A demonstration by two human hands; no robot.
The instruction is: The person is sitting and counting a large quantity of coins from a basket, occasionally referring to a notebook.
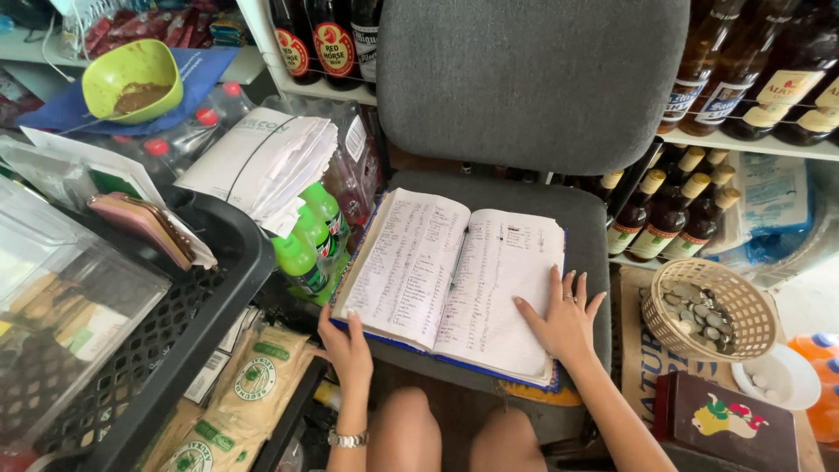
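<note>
At the far left a green bowl (pixel 133 77) with brown paste sits on a shelf, above a black crate (pixel 188 323) and a stack of papers (pixel 262 162); green bottles (pixel 306 245) stand just beside the crate. The left hand (pixel 347 348) grips the lower left corner of an open notebook (pixel 450 280), fingers curled over the edge. The notebook lies on the seat of a grey chair (pixel 533 79), both pages filled with handwritten lines. The right hand (pixel 562 322) rests flat on the right page, fingers spread and holding nothing — no pen shows in either hand. Judging by that, the book is opened and steadied, and the reading or checking looks underway, with no writing begun. To the right a wicker basket (pixel 710 308) holds coins, near brown bottles (pixel 669 210) on a low shelf.
</note>
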